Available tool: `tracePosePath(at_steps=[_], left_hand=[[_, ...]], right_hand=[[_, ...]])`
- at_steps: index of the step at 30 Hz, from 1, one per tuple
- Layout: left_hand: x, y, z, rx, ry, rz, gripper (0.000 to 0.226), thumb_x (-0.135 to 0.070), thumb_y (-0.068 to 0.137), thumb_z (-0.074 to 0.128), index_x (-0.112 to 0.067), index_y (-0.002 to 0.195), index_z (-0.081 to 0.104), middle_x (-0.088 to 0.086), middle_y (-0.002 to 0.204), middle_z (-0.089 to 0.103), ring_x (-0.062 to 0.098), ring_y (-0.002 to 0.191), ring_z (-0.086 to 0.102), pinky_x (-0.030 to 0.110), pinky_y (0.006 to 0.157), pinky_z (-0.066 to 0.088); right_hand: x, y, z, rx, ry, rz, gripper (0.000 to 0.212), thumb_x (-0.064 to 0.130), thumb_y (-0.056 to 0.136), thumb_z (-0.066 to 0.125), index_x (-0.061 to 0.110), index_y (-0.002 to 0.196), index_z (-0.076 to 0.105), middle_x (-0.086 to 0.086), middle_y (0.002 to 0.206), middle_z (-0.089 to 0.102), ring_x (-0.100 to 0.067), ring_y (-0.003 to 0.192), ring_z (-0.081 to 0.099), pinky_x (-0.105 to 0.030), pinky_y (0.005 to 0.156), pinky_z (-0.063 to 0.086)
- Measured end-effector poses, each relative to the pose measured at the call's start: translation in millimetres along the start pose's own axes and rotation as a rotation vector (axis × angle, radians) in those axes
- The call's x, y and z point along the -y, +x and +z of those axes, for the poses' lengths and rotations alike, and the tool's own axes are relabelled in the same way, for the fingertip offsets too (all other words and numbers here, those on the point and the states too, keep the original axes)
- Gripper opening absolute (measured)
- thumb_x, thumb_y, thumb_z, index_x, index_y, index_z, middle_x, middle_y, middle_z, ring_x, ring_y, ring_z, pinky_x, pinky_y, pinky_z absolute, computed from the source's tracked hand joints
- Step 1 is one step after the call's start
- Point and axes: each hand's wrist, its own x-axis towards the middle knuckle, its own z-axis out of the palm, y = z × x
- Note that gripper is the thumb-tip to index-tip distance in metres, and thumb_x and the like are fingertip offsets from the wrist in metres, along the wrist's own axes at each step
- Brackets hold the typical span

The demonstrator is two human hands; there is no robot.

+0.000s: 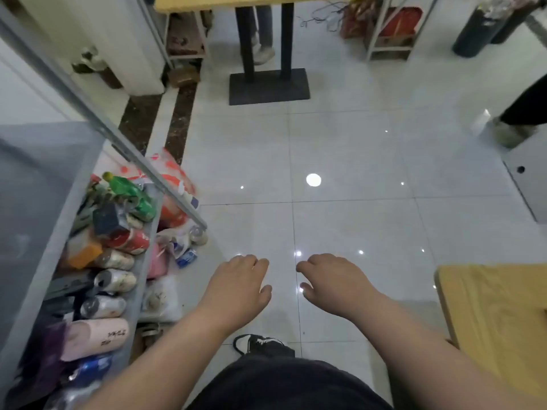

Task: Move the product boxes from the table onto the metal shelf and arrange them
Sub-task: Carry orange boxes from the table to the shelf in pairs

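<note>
My left hand (pixel 239 287) and my right hand (pixel 331 284) hang side by side over the white tiled floor, fingers loosely curled, holding nothing. The grey metal shelf (pixel 74 196) stands at the left, its lower level packed with cans, bottles and small boxes, among them a green bottle (pixel 133 193), a dark blue box (pixel 108 218) and an orange box (pixel 85 251). A yellow wooden table (pixel 497 315) shows its corner at the lower right, to the right of my right hand; no product box is visible on that corner.
Bags and packets (pixel 174 184) lie on the floor beside the shelf. A second table on a black pedestal base (pixel 269 87) stands ahead, with another person's legs behind it. Another person's shoe (pixel 512 133) is at the right edge. My own shoe (pixel 257 344) is below.
</note>
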Motion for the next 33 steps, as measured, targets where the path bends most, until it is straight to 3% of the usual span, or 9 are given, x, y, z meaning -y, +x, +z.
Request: tracePosePath(at_steps=[3,8,12,16,29,33], left_hand=[[-74,15,13,0.039,0.054,0.181,0.055,-0.049,0.084,0.035,-0.017,0.120,0.062,0.001,0.106,0.066,0.026,0.095,0.063,0.041,0.073,0.054],[-197,31,25,0.089,0.153,0.428,0.067,-0.052,0.086,0.019,-0.021,0.137,0.049,-0.001,0.123,0.059,0.023,0.111,0.055,0.038,0.086,0.050],[-273,43,37,0.073,0.158,0.558,0.049,-0.044,0.097,0.041,-0.024,0.142,0.045,-0.004,0.132,0.055,0.020,0.117,0.052,0.034,0.088,0.048],[-337,54,47,0.066,0.187,0.633,0.048,-0.043,0.098,0.044,-0.026,0.143,0.046,-0.006,0.134,0.054,0.017,0.118,0.051,0.031,0.086,0.047],[-489,142,67,0.279,0.331,0.976,0.050,-0.037,0.094,0.050,-0.024,0.142,0.045,0.000,0.132,0.054,0.024,0.118,0.053,0.039,0.085,0.051],[-543,166,69,0.340,0.388,1.172,0.050,-0.038,0.094,0.050,-0.022,0.141,0.045,0.003,0.131,0.054,0.026,0.116,0.054,0.040,0.085,0.052]], right_hand=[[-48,-70,29,-0.001,0.090,0.175,0.035,0.037,0.100,0.042,0.019,0.127,0.055,-0.003,0.115,0.061,-0.027,0.106,0.058,-0.039,0.083,0.051],[-114,-184,75,-0.048,0.213,0.413,0.036,0.037,0.101,0.041,0.019,0.128,0.055,-0.003,0.118,0.060,-0.026,0.106,0.058,-0.037,0.079,0.050],[-151,-257,105,-0.109,0.305,0.585,0.036,0.037,0.100,0.042,0.019,0.129,0.055,-0.003,0.118,0.060,-0.027,0.107,0.058,-0.036,0.078,0.048],[-180,-314,125,-0.151,0.357,0.710,0.036,0.038,0.099,0.044,0.020,0.129,0.055,-0.004,0.115,0.060,-0.028,0.106,0.058,-0.037,0.078,0.048],[-243,-389,134,-0.220,0.554,1.094,0.037,0.039,0.100,0.043,0.019,0.128,0.057,-0.007,0.117,0.060,-0.030,0.109,0.057,-0.040,0.080,0.052],[-251,-408,133,-0.273,0.524,1.263,0.045,0.040,0.090,0.035,0.015,0.115,0.064,-0.009,0.106,0.066,-0.033,0.103,0.062,-0.042,0.078,0.054]])
